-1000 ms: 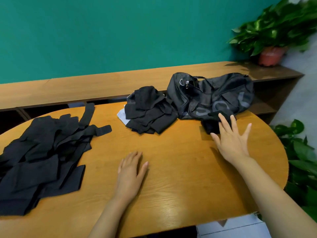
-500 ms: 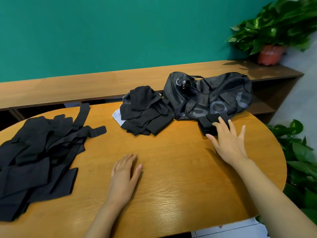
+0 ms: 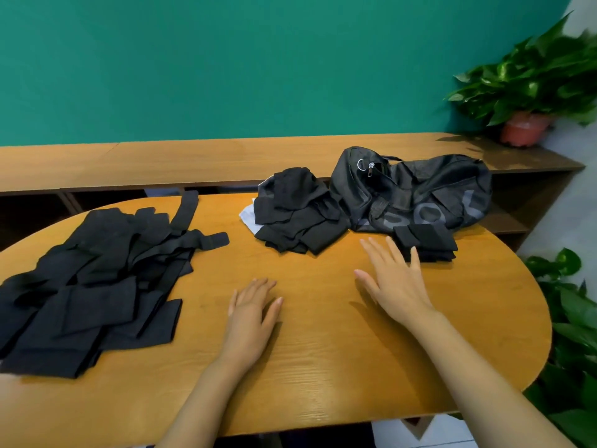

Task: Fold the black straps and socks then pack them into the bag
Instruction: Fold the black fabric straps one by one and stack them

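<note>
A loose heap of black straps (image 3: 97,279) covers the left side of the wooden table (image 3: 323,367). A pile of black socks (image 3: 297,215) lies at the back centre, beside a crumpled black bag (image 3: 416,192). A folded black bundle (image 3: 426,242) sits in front of the bag. My left hand (image 3: 252,315) rests flat on the table, fingers straight. My right hand (image 3: 394,279) is spread open just left of the folded bundle, its little finger at the bundle's edge. Both hands hold nothing.
A long wooden shelf (image 3: 193,160) runs behind the table under a green wall. A potted plant (image 3: 529,92) stands at its right end. More leafy plants (image 3: 575,334) crowd the table's right edge. A white cloth (image 3: 247,216) peeks from under the socks.
My right hand has drawn back from the folded bundle, sliding left and toward me. My left hand has stayed flat on the table. The view has shifted a little.
</note>
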{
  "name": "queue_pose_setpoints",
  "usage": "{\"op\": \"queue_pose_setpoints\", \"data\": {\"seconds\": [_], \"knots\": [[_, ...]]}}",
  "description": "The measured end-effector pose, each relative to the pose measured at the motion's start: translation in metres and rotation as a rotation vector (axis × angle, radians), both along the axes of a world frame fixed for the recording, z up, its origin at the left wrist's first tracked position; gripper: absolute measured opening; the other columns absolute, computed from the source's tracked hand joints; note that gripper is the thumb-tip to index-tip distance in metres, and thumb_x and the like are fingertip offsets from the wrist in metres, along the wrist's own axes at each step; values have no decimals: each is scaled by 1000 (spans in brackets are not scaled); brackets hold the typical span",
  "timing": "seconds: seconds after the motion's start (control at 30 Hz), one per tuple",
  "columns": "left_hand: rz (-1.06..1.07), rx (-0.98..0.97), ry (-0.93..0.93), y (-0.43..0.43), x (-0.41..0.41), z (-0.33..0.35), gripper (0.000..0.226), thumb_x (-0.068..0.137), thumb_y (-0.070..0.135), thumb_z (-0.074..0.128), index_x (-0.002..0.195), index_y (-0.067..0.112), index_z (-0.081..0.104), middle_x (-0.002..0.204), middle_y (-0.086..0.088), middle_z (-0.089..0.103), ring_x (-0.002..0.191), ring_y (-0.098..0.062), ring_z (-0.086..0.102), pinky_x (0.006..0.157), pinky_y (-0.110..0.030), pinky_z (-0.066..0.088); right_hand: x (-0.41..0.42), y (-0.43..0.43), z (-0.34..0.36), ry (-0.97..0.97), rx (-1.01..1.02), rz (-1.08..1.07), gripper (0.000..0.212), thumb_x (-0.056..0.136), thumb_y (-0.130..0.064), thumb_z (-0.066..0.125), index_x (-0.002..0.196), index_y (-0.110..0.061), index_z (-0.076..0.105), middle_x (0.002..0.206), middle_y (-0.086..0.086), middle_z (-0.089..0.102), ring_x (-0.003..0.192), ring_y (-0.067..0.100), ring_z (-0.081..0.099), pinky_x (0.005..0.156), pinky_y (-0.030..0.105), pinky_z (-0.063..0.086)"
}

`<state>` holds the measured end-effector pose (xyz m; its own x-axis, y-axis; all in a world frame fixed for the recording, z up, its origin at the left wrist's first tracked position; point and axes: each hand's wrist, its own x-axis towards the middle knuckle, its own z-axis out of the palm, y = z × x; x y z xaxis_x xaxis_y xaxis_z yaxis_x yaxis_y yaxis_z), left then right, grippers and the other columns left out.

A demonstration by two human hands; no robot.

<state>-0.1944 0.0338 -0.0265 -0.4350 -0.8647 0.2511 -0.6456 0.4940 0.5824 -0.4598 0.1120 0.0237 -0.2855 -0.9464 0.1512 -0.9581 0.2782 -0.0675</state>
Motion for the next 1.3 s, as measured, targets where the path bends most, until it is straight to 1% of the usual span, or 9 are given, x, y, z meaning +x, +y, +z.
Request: {"op": "queue_pose_setpoints", "data": {"seconds": [0.2,0.47,0.6,0.67,0.77,0.9,1.1,1.2,1.3], "knots": [[72,-72,-50,-7,65,9,44,100,44,38,141,28,47,151,8,39,144,-9,24,119,-34,0,114,-17,-12,-111,15,256,64,98,-59,18,155,-31,12,162,-13,14,150,11,-1,121,47,0],[272,-188,-203,-26,180,10,41,102,40,41,137,24,53,150,2,42,146,-15,21,120,-43,-2,247,-58,-33,-196,97,588,57,103,-50,31,155,-31,17,162,-13,12,150,10,-2,120,52,0],[271,-203,-358,-33,208,1,64,93,56,20,136,26,56,151,0,41,147,-24,21,117,-49,-7,286,-67,-37,-201,134,682,57,103,-47,32,155,-31,14,162,-14,14,150,11,-3,119,54,-5],[250,-209,-421,-35,212,-5,65,91,57,20,135,26,56,151,-2,42,146,-28,22,117,-54,-3,289,-67,-41,-180,140,669,58,102,-51,29,155,-30,17,160,-12,21,150,13,3,119,54,-4],[271,-205,-446,-34,211,-8,60,92,53,23,134,26,57,149,-3,44,145,-29,24,117,-59,4,274,-58,-46,-123,97,645,65,96,-61,20,151,-29,31,155,-10,32,148,14,15,119,47,-4],[292,-207,-419,-33,211,-13,58,94,50,23,131,25,60,148,-3,46,146,-29,23,118,-56,0,230,-32,-51,-134,38,574,66,93,-67,17,140,-29,45,143,-13,45,143,11,27,120,38,1],[301,-258,-401,-36,213,-22,55,94,50,28,128,23,62,147,-5,47,145,-30,25,117,-55,-2,158,10,-54,-140,-22,432,55,94,-68,18,116,-36,57,121,-21,55,131,1,40,121,36,7],[338,-254,-361,-35,207,-20,42,97,45,43,124,21,64,145,-6,49,144,-31,26,117,-54,-6,145,20,-50,-142,-67,409,51,95,-66,20,102,-36,60,106,-23,57,118,-1,48,119,35,7],[380,-315,-273,-35,187,-6,31,94,33,59,119,17,66,136,-7,55,138,-32,35,117,-57,5,150,10,-43,-158,-116,416,44,95,-64,23,94,-35,56,96,-24,52,102,0,49,118,40,16]]}}
